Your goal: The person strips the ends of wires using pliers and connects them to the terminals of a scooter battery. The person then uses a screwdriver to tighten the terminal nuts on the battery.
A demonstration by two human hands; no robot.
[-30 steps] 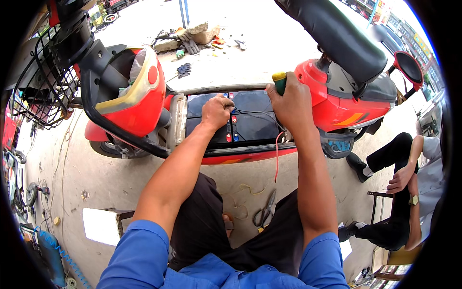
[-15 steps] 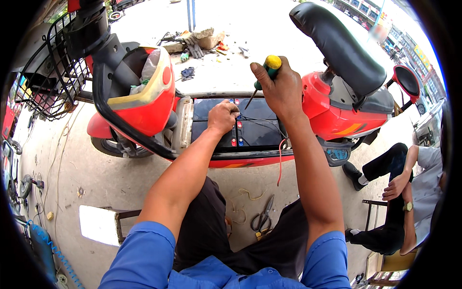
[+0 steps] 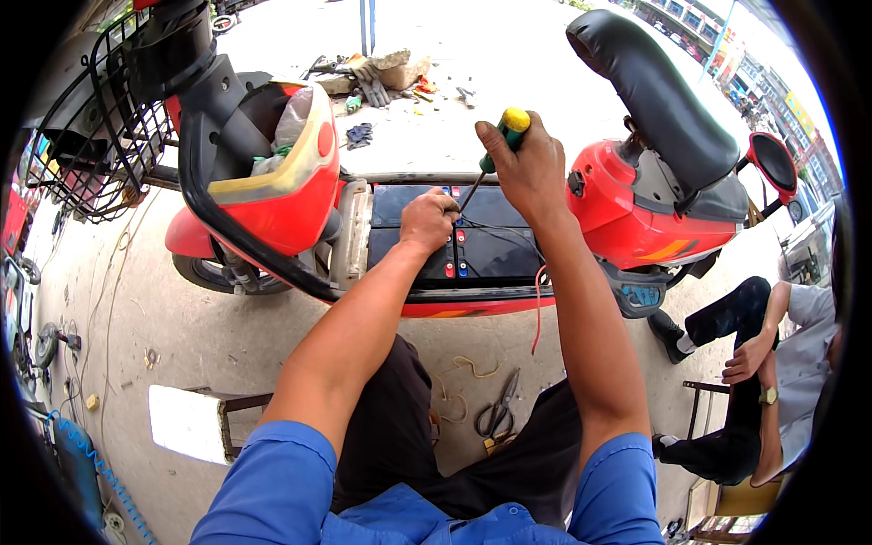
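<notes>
Black batteries [image 3: 495,256] with red and blue terminals lie in the footwell of a red electric scooter [image 3: 636,213]. My right hand [image 3: 531,173] grips a screwdriver [image 3: 511,133] by its green and yellow handle, the shaft slanting down to a terminal near the batteries' middle. Next to the tip, my left hand [image 3: 430,221] has its fingers pinched together at that terminal; what lies between them is too small to make out. A thin black wire runs over the batteries from there to the right. A red wire [image 3: 538,318] hangs over the scooter's near edge, beside my right forearm.
Scissors [image 3: 497,413] lie on the ground between my legs. A white-topped stool [image 3: 188,424] stands at the left. On the right sits another person [image 3: 772,363], arms crossed. Gloves [image 3: 361,135] and stones [image 3: 400,71] lie beyond the scooter.
The screwdriver's tip has come closer to my left fingers, down to the terminal. The whole view has shifted slightly; both hands keep their holds.
</notes>
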